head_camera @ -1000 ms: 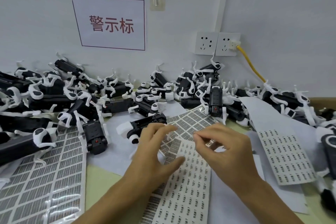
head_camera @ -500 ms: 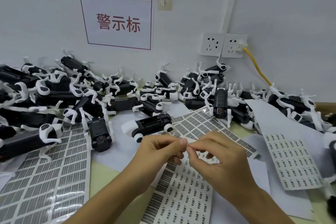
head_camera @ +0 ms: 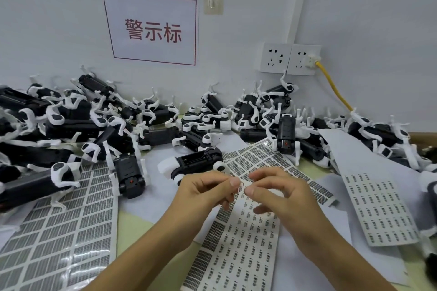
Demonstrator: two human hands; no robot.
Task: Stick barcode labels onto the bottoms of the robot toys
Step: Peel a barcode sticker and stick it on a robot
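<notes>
My left hand (head_camera: 203, 190) and my right hand (head_camera: 281, 192) meet above a white sheet of small barcode labels (head_camera: 241, 241). Between their fingertips is one small barcode label (head_camera: 240, 188), pinched by both hands. A black and white robot toy (head_camera: 196, 165) lies on its side just beyond my left hand, its open underside turned toward me. Several more robot toys are heaped along the wall (head_camera: 94, 130). One stands upright at the right (head_camera: 286, 136).
A sheet of larger grey labels (head_camera: 56, 238) lies at the left. Another grey sheet (head_camera: 267, 160) lies under my hands, and a white label sheet (head_camera: 376, 208) at the right. A yellow cable (head_camera: 333, 87) runs from the wall sockets (head_camera: 290, 59).
Both hands have lifted off the label sheet and come together. A single label now sits between their fingertips. The view has shifted slightly left.
</notes>
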